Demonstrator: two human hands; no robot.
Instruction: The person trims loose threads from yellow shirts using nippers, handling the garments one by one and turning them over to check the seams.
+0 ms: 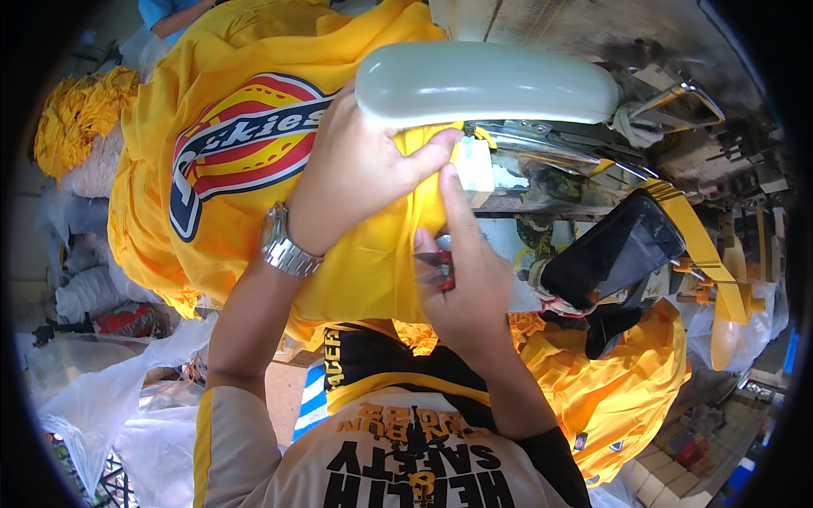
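Observation:
My left hand (360, 161), with a steel watch on its wrist, is closed on a yellow shirt (356, 271), thumb and fingers pinching a fold of the cloth. The shirt carries a large red, yellow and dark blue printed emblem. My right hand (466, 271) meets the left at this fold, its index finger raised against the cloth. Tucked in the right palm is a pair of small thread snips (436, 268) with red on the handle. Just beyond both hands lies the long, rounded, pale green housing (487, 82) of what looks like a sewing machine; the fingertips of my left hand are partly hidden behind it.
Right of my hands, a dark smartphone (614, 247) leans by the machine's metal parts and a yellow strap (694, 229). More yellow garments (614, 381) hang at lower right. Clear plastic bags (127, 381) and a yellow cloth bundle (80, 118) lie left. Another person's arm (179, 19) shows at the top left.

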